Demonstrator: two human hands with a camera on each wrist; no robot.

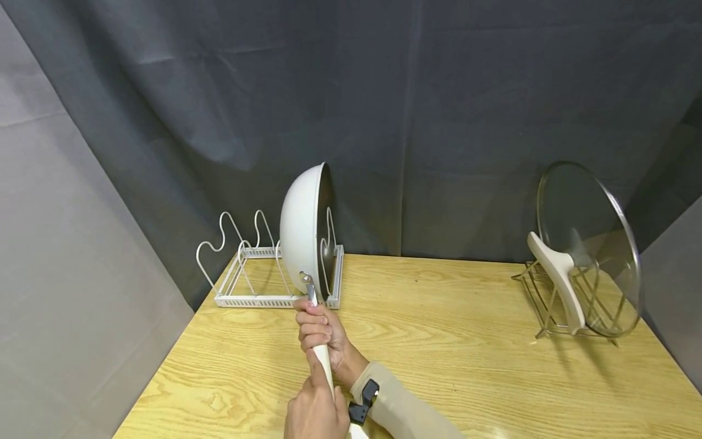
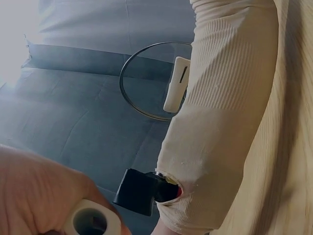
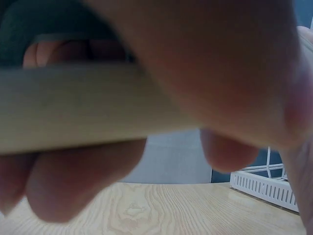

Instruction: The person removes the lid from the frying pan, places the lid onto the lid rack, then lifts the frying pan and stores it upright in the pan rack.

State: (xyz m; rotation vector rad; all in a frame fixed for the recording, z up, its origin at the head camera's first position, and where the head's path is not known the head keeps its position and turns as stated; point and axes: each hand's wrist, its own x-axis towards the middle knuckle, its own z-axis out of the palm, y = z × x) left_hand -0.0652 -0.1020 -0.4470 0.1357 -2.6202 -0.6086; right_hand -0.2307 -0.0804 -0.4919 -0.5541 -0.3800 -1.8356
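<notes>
A white wok [image 1: 300,225] with a dark inside stands on its side at the right end of a white wire rack [image 1: 253,301], its opening facing right. Its cream handle [image 1: 325,361] slopes down toward me. Close below the wok's body, my right hand [image 1: 322,332] grips the handle with curled fingers. Lower down, my left hand [image 1: 315,408] holds the handle near its end, the index finger lying along it. In the left wrist view the hollow handle end [image 2: 95,220] pokes out of that hand. Blurred fingers [image 3: 88,176] wrap the handle in the right wrist view.
On the right, a glass lid [image 1: 589,244] with a cream grip stands upright in a small metal wire stand [image 1: 548,317]. The wooden table [image 1: 428,341] backs onto a dark curtain [image 1: 471,122], with a grey panel [image 1: 71,274] on the left side.
</notes>
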